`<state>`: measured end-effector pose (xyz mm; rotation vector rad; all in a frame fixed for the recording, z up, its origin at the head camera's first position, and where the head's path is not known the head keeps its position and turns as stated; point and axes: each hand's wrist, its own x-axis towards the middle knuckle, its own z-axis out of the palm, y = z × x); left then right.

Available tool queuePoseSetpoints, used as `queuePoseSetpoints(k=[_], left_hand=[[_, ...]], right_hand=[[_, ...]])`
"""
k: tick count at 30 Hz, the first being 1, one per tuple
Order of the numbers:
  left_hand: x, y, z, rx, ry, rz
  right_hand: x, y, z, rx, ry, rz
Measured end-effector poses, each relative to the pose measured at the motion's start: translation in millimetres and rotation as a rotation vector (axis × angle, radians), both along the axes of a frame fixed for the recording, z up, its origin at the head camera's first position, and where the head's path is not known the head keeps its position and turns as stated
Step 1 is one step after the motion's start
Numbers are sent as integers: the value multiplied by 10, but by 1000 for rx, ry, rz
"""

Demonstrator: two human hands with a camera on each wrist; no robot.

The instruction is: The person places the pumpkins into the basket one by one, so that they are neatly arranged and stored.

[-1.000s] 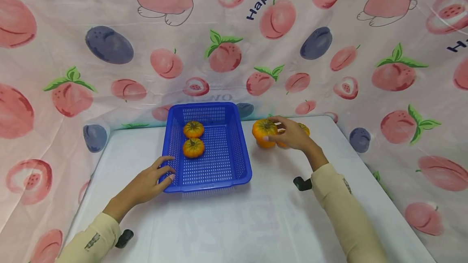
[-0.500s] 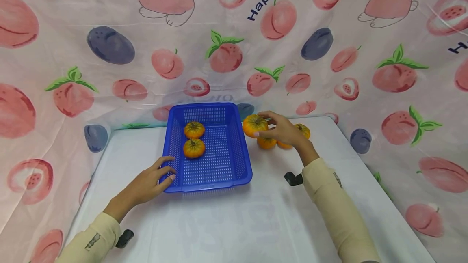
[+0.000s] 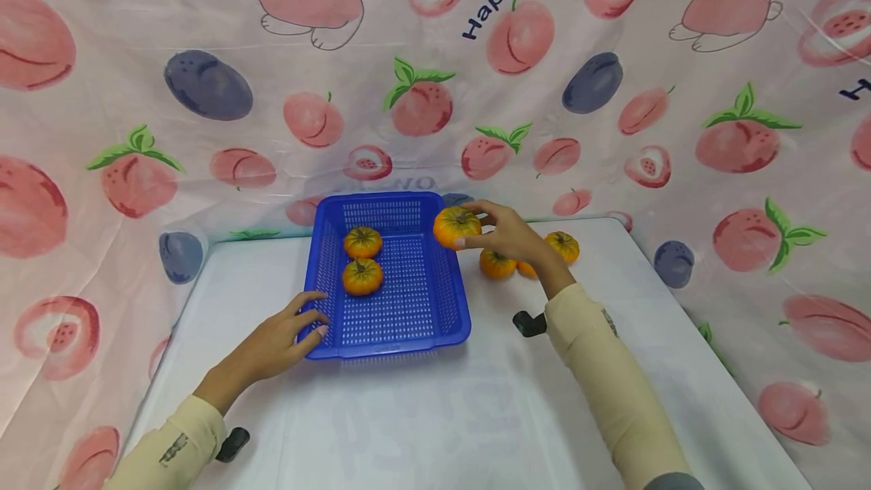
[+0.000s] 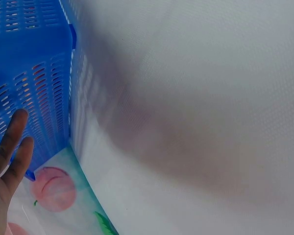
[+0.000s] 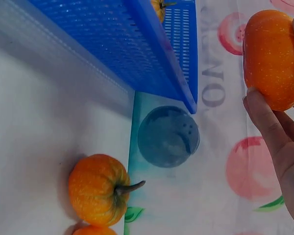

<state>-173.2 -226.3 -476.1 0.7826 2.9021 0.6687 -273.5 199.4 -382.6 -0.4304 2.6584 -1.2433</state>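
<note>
A blue mesh basket (image 3: 388, 345) stands on the white table, with two small orange pumpkins (image 3: 363, 277) inside toward its left. My left hand (image 3: 282, 337) rests its fingers on the basket's left rim; in the left wrist view those fingers (image 4: 13, 142) lie spread against the basket wall (image 4: 32, 98). My right hand (image 3: 506, 234) grips another pumpkin (image 3: 457, 227) at the basket's right rim, held up off the table. From the right wrist view, fingers and thumb hold this pumpkin (image 5: 273, 59) beyond the basket's rim (image 5: 161, 54).
Right of the basket, several pumpkins sit close together on the table (image 3: 435, 414), among them one in front (image 3: 497, 264) and one at the right (image 3: 562, 247). One is partly hidden by my right wrist. A fruit-printed cloth (image 3: 272, 66) hangs behind the table.
My right hand has lifted its pumpkin from the group and moved it left to the basket's right rim. The left hand stays where it was.
</note>
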Motion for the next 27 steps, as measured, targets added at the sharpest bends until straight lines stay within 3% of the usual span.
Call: queuePoseSetpoints(k=[14,20,27], left_hand=[[0,5,-3,-2,4,1],[2,11,-2,6,1,2],[14,17,3,5,3,2]], right_hand=[[-154,-335,-9,-27,7,90],[-209,-486,-16,-46,-26,112],[-283,-637,-40,-15,14,171]])
